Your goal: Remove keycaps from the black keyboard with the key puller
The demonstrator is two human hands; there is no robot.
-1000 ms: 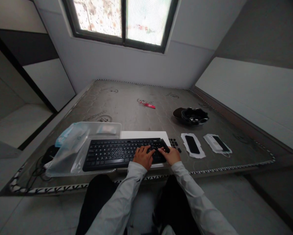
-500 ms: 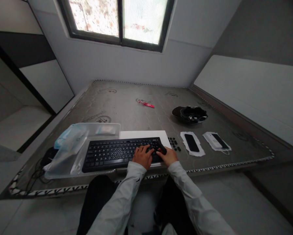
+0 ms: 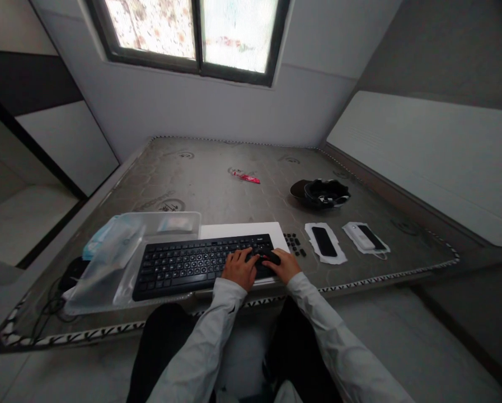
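Down at the mattress [image 3: 217, 190]'s near edge, the left hand [image 3: 239, 270] sits curled over the black keyboard [image 3: 183, 267], can't tell if it's gripping anything, while the right hand [image 3: 282, 266] pinches a small black piece [image 3: 272, 258] at the keyboard's right end! Loose keycaps [image 3: 293, 244] lie just beside, next to a phone [image 3: 324, 242] on white paper [image 3: 313, 238].

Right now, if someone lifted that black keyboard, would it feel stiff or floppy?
The keyboard is probably stiff and light: a thin, rigid-looking plastic slab. Being flat, it likely won't roll, but on the white board it might slide if pushed.
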